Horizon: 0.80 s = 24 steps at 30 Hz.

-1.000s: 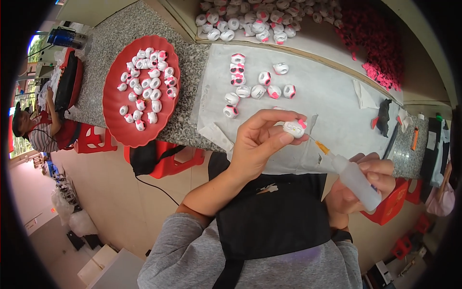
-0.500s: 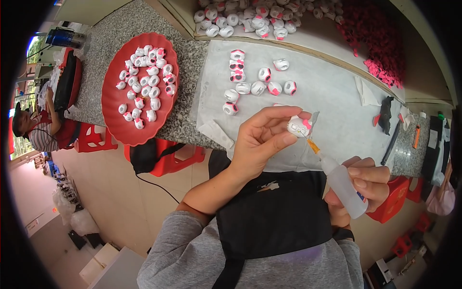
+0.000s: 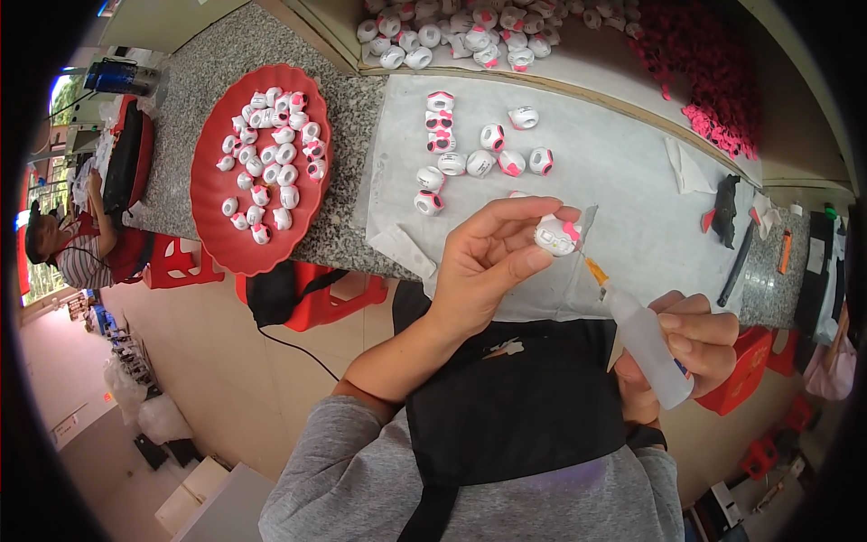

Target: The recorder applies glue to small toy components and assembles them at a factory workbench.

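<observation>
My left hand (image 3: 488,262) pinches a small white toy head (image 3: 551,237) with a pink bow between thumb and fingers, above the work sheet. My right hand (image 3: 697,343) is wrapped round a translucent squeeze bottle (image 3: 643,339), tilted up and leftward. From its amber nozzle (image 3: 594,269) a thin needle points at the bow side of the head; whether it touches cannot be made out. Beyond my left hand, similar white and pink heads (image 3: 480,163) lie on a white paper sheet (image 3: 388,149), several in a column.
A red scalloped tray (image 3: 213,194) of heads sits on the granite counter to the left. At the back, a shelf holds piled white heads (image 3: 470,38) and many small pink pieces (image 3: 713,90). Folded white paper (image 3: 402,250) lies by the counter edge. Another person (image 3: 77,244) sits far left.
The needle has shifted slightly right, from the face of the toy head to its bow side. My left hand has turned the head a little and moved it slightly left.
</observation>
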Each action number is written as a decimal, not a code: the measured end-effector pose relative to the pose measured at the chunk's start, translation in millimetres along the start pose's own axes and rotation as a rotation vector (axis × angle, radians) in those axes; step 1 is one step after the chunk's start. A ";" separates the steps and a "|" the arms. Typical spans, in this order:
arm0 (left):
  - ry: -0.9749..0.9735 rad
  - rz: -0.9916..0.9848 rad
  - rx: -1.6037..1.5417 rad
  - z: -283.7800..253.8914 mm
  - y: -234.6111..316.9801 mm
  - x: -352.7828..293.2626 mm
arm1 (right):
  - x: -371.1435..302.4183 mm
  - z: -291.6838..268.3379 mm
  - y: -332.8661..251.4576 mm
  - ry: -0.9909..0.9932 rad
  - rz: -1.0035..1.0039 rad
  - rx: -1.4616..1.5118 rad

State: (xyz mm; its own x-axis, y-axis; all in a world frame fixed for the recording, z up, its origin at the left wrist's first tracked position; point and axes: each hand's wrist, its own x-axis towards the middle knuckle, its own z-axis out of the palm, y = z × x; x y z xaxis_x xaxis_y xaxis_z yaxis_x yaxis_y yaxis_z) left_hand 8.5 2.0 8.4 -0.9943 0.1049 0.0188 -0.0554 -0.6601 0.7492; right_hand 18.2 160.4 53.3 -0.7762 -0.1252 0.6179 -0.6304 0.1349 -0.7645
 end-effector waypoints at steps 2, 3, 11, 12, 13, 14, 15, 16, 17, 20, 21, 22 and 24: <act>-0.006 -0.006 -0.003 -0.9 0.1 -0.1 | -1.5 2.4 1.1 0.018 -0.013 0.001; -0.010 -0.011 -0.006 -1.6 0.3 -0.5 | -2.9 3.6 0.9 0.035 -0.008 -0.007; -0.003 -0.034 -0.012 -1.3 2.9 -3.9 | -2.9 1.9 9.5 -0.018 -0.098 0.190; -0.020 -0.014 -0.003 -0.1 1.6 -3.5 | -2.4 0.7 9.1 -0.029 -0.107 0.169; -0.037 0.005 0.007 0.3 1.1 -3.5 | -2.3 -0.3 9.0 -0.040 -0.116 0.146; -0.044 -0.009 0.016 1.1 1.3 -3.9 | -2.3 -2.1 9.4 -0.048 -0.130 0.126; -0.038 -0.006 0.027 0.9 0.9 -4.2 | -3.7 0.3 8.9 -0.045 -0.132 0.138; -0.054 0.029 0.050 0.3 -0.1 -4.4 | -5.4 2.9 8.2 -0.015 -0.114 0.063; -0.073 0.064 0.066 0.4 -0.8 -4.6 | -5.9 3.5 7.6 0.013 -0.096 -0.019; -0.094 0.150 0.241 -1.4 -2.2 -4.2 | -2.8 -1.1 10.2 -0.061 -0.107 0.149; -0.103 0.144 0.232 -1.1 -2.1 -3.7 | -3.0 -0.4 10.2 -0.057 -0.104 0.136; -0.098 0.161 0.294 -1.2 -1.5 -3.5 | -4.1 2.5 9.4 -0.033 -0.085 0.099; -0.090 0.201 0.398 -3.0 0.6 -2.9 | -2.9 5.5 5.7 -0.024 -0.046 0.046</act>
State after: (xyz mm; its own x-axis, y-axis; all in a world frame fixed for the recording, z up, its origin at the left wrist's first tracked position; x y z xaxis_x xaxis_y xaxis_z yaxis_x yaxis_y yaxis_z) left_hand 11.1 -1.0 6.8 -0.9688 0.0798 0.2345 0.1950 -0.3381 0.9207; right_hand 16.9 156.1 46.2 -0.7457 -0.1541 0.6482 -0.6635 0.0829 -0.7436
